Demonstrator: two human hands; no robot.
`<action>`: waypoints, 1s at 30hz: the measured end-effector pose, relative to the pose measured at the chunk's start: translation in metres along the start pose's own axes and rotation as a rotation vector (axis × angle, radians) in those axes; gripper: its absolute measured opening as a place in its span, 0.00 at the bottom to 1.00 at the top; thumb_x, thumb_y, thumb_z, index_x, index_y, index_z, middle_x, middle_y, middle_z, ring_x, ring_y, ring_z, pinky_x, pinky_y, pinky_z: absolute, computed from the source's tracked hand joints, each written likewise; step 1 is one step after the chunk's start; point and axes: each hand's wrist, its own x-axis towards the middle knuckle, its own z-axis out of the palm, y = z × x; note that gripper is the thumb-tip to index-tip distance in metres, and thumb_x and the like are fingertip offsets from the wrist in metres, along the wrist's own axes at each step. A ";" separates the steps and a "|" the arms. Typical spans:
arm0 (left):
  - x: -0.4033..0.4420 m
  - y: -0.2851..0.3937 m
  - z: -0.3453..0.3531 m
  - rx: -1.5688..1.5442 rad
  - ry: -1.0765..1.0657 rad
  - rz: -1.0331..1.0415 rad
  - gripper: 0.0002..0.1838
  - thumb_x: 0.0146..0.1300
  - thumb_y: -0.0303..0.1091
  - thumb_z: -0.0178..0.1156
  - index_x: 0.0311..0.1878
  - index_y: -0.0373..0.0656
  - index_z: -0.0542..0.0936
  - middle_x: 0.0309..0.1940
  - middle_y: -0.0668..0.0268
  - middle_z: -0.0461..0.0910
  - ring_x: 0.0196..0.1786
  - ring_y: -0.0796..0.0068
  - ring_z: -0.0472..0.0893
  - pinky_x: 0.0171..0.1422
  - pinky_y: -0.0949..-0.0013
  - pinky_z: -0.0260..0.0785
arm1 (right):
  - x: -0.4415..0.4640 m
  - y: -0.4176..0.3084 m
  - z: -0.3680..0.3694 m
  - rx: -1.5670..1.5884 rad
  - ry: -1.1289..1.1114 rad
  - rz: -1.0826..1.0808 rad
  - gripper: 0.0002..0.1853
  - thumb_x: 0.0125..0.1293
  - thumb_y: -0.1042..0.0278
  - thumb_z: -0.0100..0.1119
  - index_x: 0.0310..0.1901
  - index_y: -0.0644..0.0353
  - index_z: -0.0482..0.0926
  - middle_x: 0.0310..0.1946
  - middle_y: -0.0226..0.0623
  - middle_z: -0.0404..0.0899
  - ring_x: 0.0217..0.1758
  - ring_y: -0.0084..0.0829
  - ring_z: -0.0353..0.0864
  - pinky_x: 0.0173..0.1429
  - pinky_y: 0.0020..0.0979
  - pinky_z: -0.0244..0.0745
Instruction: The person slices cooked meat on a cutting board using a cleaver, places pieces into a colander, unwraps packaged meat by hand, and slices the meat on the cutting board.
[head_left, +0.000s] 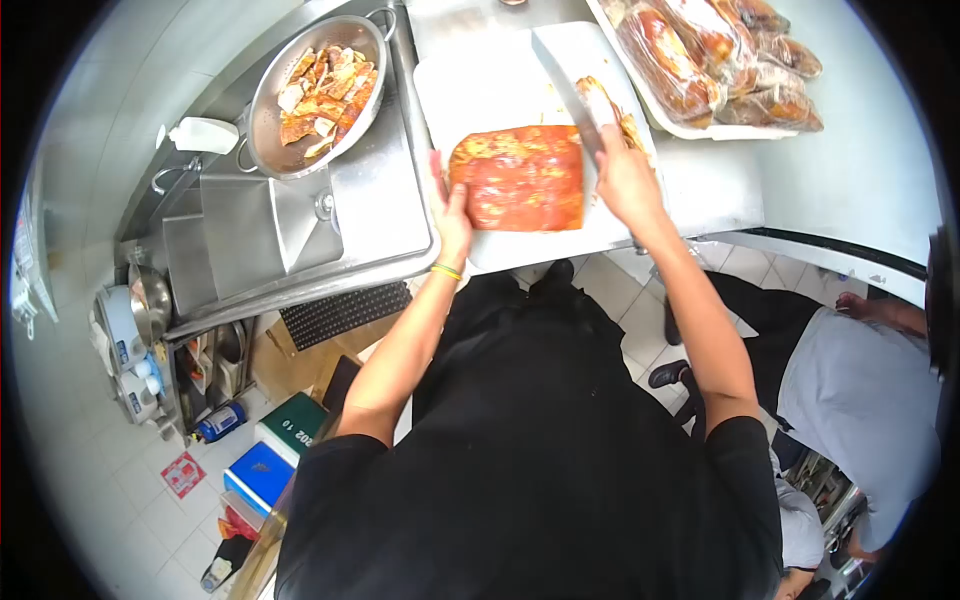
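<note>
"One slab of reddish glazed meat [525, 180], where's it sitting?"

"Flat on the white cutting board [450, 95], near half, straight cut edge on the right"

"Left hand [452, 222]?"

"Against the slab's left edge. Fingers stretched out, thumb parted from them at the meat, not wrapped round anything. Yellow wristband [447, 271] at the wrist"

"Right hand [628, 185]?"

"Closed round the knife [566, 85], index finger laid along it. Blade slants up and left from the hand, just beside the slab's right end. Touching or not, can't tell"

"Right of the blade?"

"Browned cut pieces [598, 98], partly hidden by hand and knife"

"Further out?"

"Right: white tray [690, 132] of plastic-wrapped meat [665, 55], several pieces, piled. Left: metal colander [262, 130] with two loop handles, cut meat strips [325, 95] inside, above the sink [230, 220]. White bottle [205, 135] just beside it"

"Floor, people?"

"Black mat [345, 310] below the sink, green box [290, 424] and blue box [260, 475] lower left. One person in a grey shirt [860, 390] at right, another partly in view below, both well apart from the board"
</note>
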 end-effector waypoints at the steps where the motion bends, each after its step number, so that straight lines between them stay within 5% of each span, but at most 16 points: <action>1: -0.003 0.004 0.010 -0.177 -0.020 -0.065 0.37 0.63 0.17 0.45 0.77 0.39 0.51 0.77 0.54 0.53 0.80 0.64 0.50 0.81 0.63 0.40 | 0.001 -0.008 -0.012 0.004 0.112 -0.025 0.16 0.68 0.72 0.52 0.55 0.65 0.66 0.33 0.65 0.78 0.40 0.65 0.78 0.40 0.58 0.69; 5: 0.000 0.009 -0.009 -0.295 -0.187 -0.171 0.36 0.67 0.25 0.48 0.78 0.42 0.50 0.77 0.57 0.53 0.80 0.63 0.51 0.81 0.62 0.40 | -0.052 -0.050 -0.057 0.079 0.272 -0.019 0.15 0.71 0.73 0.49 0.56 0.66 0.62 0.26 0.63 0.78 0.32 0.64 0.79 0.33 0.55 0.70; 9: 0.007 0.019 -0.082 0.029 -0.167 -0.080 0.25 0.64 0.23 0.51 0.66 0.37 0.70 0.63 0.59 0.73 0.64 0.66 0.73 0.67 0.66 0.64 | -0.109 -0.083 -0.021 0.108 0.219 0.212 0.15 0.69 0.76 0.50 0.54 0.68 0.61 0.22 0.62 0.76 0.32 0.64 0.79 0.33 0.55 0.69; 11: 0.012 0.019 -0.117 0.087 -0.182 -0.116 0.23 0.61 0.19 0.51 0.61 0.35 0.74 0.58 0.61 0.76 0.57 0.69 0.77 0.61 0.67 0.68 | -0.105 -0.082 0.018 0.027 0.017 0.262 0.14 0.67 0.78 0.51 0.51 0.68 0.61 0.22 0.61 0.77 0.31 0.64 0.79 0.34 0.56 0.69; 17: 0.053 0.047 -0.118 0.315 -0.507 -0.191 0.27 0.56 0.17 0.53 0.61 0.40 0.76 0.59 0.60 0.73 0.54 0.69 0.75 0.60 0.67 0.68 | -0.094 -0.087 0.032 -0.004 0.010 0.301 0.12 0.66 0.78 0.50 0.47 0.68 0.61 0.22 0.61 0.77 0.31 0.64 0.79 0.36 0.58 0.70; 19: 0.060 0.064 -0.080 0.532 -0.791 0.197 0.30 0.55 0.22 0.64 0.64 0.47 0.76 0.64 0.56 0.69 0.60 0.61 0.73 0.65 0.61 0.66 | -0.095 -0.093 0.031 -0.028 -0.001 0.320 0.11 0.66 0.78 0.50 0.47 0.68 0.61 0.22 0.61 0.77 0.31 0.64 0.79 0.37 0.59 0.70; 21: 0.061 0.077 -0.041 0.688 -0.963 0.346 0.37 0.49 0.27 0.71 0.66 0.56 0.75 0.69 0.53 0.60 0.62 0.54 0.68 0.69 0.56 0.63 | -0.097 -0.097 0.031 -0.045 -0.031 0.325 0.11 0.66 0.78 0.49 0.47 0.67 0.60 0.22 0.61 0.77 0.31 0.64 0.78 0.37 0.59 0.70; 24: 0.055 0.075 -0.017 0.965 -0.930 0.400 0.39 0.46 0.35 0.74 0.66 0.61 0.75 0.66 0.56 0.62 0.58 0.53 0.67 0.66 0.55 0.65 | -0.099 -0.097 0.026 0.021 -0.033 0.331 0.13 0.62 0.80 0.50 0.46 0.66 0.60 0.21 0.62 0.77 0.30 0.65 0.78 0.37 0.60 0.71; 30: 0.051 0.080 -0.007 1.001 -0.931 0.363 0.42 0.43 0.30 0.75 0.67 0.63 0.75 0.68 0.55 0.60 0.58 0.52 0.66 0.66 0.55 0.66 | -0.092 -0.091 0.024 0.080 -0.139 0.346 0.17 0.55 0.83 0.51 0.45 0.67 0.60 0.23 0.62 0.77 0.33 0.65 0.79 0.39 0.59 0.71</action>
